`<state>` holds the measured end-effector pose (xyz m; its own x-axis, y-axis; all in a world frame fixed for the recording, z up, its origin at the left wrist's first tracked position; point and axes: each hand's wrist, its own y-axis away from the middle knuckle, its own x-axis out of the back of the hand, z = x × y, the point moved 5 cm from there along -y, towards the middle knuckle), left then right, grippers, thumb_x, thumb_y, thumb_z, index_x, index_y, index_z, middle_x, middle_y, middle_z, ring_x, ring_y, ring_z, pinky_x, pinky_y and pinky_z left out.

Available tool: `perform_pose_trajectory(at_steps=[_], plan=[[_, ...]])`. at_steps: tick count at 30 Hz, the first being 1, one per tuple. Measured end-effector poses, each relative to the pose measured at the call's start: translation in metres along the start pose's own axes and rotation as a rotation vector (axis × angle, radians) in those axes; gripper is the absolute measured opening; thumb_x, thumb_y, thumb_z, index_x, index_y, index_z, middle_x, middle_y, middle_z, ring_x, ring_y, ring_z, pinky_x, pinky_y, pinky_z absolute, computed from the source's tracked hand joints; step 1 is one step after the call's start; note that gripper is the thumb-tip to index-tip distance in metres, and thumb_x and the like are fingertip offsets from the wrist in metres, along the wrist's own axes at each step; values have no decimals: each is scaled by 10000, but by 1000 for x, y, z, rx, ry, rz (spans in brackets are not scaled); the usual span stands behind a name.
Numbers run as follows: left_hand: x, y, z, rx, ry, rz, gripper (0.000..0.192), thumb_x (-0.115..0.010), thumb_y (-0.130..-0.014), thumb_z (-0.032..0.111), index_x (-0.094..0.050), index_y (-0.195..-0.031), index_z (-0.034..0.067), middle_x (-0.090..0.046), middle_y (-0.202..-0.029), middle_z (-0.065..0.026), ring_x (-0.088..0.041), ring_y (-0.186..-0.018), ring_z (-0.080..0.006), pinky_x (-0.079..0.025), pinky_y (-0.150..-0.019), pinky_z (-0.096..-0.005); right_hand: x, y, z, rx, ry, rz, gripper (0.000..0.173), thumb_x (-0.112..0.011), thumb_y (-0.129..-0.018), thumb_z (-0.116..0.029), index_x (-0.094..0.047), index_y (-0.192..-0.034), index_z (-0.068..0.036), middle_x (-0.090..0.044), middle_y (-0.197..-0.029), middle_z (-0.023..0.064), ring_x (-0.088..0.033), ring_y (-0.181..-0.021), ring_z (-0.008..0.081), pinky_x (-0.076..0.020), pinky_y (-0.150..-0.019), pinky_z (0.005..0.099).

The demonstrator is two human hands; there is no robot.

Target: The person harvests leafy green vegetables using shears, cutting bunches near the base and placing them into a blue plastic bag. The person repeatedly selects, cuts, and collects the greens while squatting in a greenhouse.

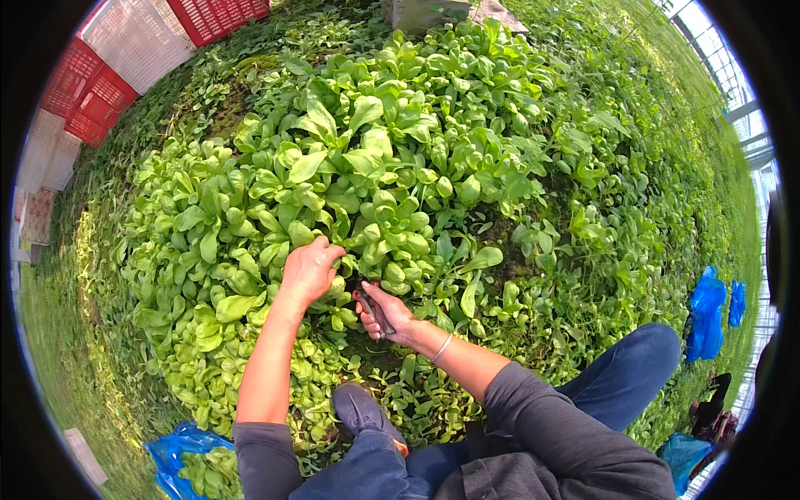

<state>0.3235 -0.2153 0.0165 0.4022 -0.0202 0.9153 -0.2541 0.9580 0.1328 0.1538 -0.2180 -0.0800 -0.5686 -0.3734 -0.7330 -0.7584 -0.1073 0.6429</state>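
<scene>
My left hand (313, 267) reaches down among leafy green plants (382, 234), its fingertips partly hidden by the leaves. Whether those fingers grip a stem cannot be made out. Just to its right, my right hand (387, 314) is closed around a small hand tool (377, 314) with a red and dark grey body. The tool's working end is not distinct enough to tell its exact kind. Broad, rounded leaves grow densely in front of both hands. Dark soil (369, 350) shows below the right hand.
My shoe (359, 407) rests among low plants. At the lower left, a blue plastic bag (167, 459) holds cut greens (212, 473). Red crates (100, 94) and white crates (134, 40) stand at the upper left. More blue plastic (707, 315) lies at the right.
</scene>
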Motion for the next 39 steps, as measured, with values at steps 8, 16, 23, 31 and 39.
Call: perform_pose_trajectory(at_steps=[8, 16, 23, 31, 39], plan=[[28, 70, -33, 103, 351, 308, 416, -644, -617, -88, -719, -978, 105, -532, -774, -53, -570, -713, -221, -464, -651, -300, -5, 50, 16, -31, 480, 43, 448, -516, -966, -479, -525, -937, -32, -632, -750, 89, -633, -570, 196, -558, -568, 316], [93, 116, 23, 3, 590, 192, 353, -709, -671, -47, -766, -973, 127, -539, -724, -25, -536, -647, -162, -424, -582, -270, -29, 80, -20, 509, 667, -1, 267, -594, -952, -287, -509, -931, -36, -612, -760, 32, -606, -722, 114, -494, -683, 294], [58, 139, 101, -301, 828, -610, 343, -686, -698, 92, -730, -1038, 103, -657, -842, -86, -646, -803, -265, -516, -710, -350, 24, 167, -32, -120, 939, -109, 273, -586, -965, -296, -532, -931, -31, -606, -700, 46, -629, -625, 126, -514, -569, 253], [9, 67, 66, 29, 593, -170, 250, -724, -716, 53, -689, -963, 68, -621, -1103, -139, -626, -987, -315, -511, -857, -375, 71, 142, 6, -525, 404, -87, 592, -414, -971, -579, -573, -963, -9, -659, -847, 126, -690, -752, 259, -588, -696, 409], [-46, 57, 49, 85, 106, -40, 340, -766, -718, 121, -638, -1033, 94, -606, -905, -125, -626, -833, -354, -514, -715, -429, 68, 75, 22, -348, 250, -57, 500, -444, -976, -543, -574, -876, -70, -583, -671, 46, -582, -541, 190, -494, -508, 328]])
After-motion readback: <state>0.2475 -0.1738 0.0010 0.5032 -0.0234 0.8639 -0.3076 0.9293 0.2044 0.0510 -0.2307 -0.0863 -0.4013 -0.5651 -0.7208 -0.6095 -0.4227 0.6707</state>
